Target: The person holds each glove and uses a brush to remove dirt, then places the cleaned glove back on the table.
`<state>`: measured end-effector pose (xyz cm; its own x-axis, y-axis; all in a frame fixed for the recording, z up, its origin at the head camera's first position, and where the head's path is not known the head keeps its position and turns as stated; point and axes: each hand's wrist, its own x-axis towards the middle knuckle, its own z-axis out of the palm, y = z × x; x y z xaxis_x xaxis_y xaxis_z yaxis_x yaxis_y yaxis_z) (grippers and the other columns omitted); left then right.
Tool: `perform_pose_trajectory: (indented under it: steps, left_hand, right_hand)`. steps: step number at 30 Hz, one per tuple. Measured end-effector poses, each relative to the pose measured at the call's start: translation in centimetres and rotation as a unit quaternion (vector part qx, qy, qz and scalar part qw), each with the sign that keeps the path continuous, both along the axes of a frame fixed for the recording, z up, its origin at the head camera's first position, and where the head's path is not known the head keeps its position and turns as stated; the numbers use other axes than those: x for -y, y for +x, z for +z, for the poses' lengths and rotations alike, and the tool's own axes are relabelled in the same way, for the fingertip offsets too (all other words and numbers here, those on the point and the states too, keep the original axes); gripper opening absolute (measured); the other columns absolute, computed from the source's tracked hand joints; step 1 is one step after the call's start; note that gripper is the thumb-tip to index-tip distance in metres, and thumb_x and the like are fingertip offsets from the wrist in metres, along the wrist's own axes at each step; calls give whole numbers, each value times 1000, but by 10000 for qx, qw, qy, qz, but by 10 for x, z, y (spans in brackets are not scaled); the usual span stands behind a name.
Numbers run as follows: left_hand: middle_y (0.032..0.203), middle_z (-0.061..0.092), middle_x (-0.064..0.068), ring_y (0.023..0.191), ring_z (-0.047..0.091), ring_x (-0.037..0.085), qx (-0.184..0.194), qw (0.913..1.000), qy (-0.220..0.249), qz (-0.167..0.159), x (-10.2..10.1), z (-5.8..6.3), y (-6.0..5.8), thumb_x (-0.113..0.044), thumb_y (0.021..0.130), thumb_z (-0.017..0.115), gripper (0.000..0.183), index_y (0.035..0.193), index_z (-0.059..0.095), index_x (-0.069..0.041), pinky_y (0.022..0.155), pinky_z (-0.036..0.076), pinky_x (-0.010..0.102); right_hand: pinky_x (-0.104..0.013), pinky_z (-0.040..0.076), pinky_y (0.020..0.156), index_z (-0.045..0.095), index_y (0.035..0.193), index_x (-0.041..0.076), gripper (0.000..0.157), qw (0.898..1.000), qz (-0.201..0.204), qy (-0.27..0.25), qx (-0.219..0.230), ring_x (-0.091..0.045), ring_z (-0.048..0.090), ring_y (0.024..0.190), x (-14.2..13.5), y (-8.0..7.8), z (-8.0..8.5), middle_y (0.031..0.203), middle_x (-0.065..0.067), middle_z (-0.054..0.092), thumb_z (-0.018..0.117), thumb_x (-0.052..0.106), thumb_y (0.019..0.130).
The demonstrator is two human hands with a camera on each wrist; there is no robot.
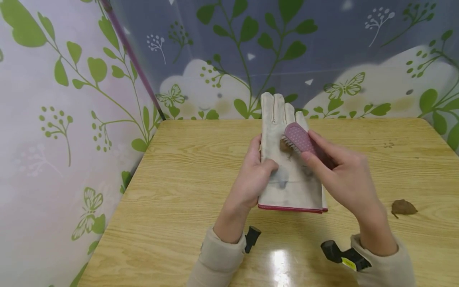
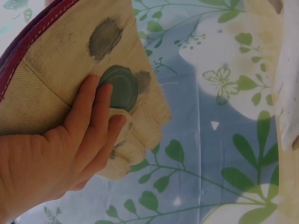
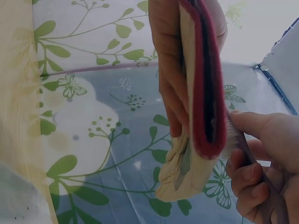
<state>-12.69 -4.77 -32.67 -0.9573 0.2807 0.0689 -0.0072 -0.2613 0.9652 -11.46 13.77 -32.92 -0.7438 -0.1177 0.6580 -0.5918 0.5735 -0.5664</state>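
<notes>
A cream cotton work glove (image 1: pixel 290 195) with red cuff trim is held up, fingers pointing away, above the table. My left hand (image 1: pixel 252 181) grips its left edge, thumb on the near face; in the left wrist view the fingers (image 2: pixel 88 116) lie across the other face, by a round green patch (image 2: pixel 124 88). Grey smudges and a brown stain (image 1: pixel 285 145) mark the fabric. With my right hand (image 1: pixel 349 175) I hold a pink brush (image 1: pixel 299 137), thumb and fingers around it. Its bristles (image 3: pixel 230 137) touch the glove in the right wrist view.
On the wooden table (image 1: pixel 179 191), a brown, crumpled, leaf-like piece (image 1: pixel 403 207) lies to the right. Small brown specks (image 1: pixel 389 144) mark the tabletop at the far right. Leaf-patterned curtains (image 1: pixel 82 99) stand along the left side and back.
</notes>
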Motion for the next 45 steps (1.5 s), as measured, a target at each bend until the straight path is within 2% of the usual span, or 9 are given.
perform_pose_trajectory:
  steps: [14,22,31,39,42,45]
  left_hand:
    - [132,47,12,118,50,22,53,10000,-32,-72,-4,0,0,12,82,37,68,143,25,-15,101,39,40]
    - [131,47,12,117,51,23,91,9999,-101,4,-7,0,0,12,81,38,70,143,25,-15,101,40,40]
    - [128,50,12,115,51,23,219,9995,-128,161,-2,-1,0,10,82,40,68,143,26,-16,100,39,41]
    - [127,52,19,112,54,27,185,9997,-121,138,1,-2,-3,10,82,40,68,144,24,-13,95,44,39]
    - [129,50,20,113,54,28,135,9997,-50,198,4,-1,-4,10,82,39,68,144,24,-13,94,45,39]
    - [131,48,19,115,52,28,54,9996,79,265,6,1,-4,11,82,38,67,143,25,-13,95,44,40]
  right_hand:
    - [-7,43,58,58,130,17,47,9987,-310,-258,300,7,57,69,-7,-5,-5,104,-19,68,70,13,84]
    - [-5,44,59,57,131,16,46,9975,-410,-253,514,10,57,75,-12,-8,-8,112,-20,65,68,18,86]
    - [-10,42,54,54,133,17,48,9947,-420,-48,942,-2,57,67,-14,-12,-10,113,-17,66,66,26,88]
    - [-9,43,57,54,134,17,49,9907,-490,14,1269,2,58,75,-17,-13,-9,121,-14,62,64,32,89]
    - [-12,41,52,54,134,16,49,9898,-573,164,1296,-3,56,66,-19,-13,-9,117,-16,65,64,34,89]
    - [-16,39,48,53,135,17,49,9895,-470,-68,1364,-8,52,59,-21,-11,-7,111,-18,66,64,31,89]
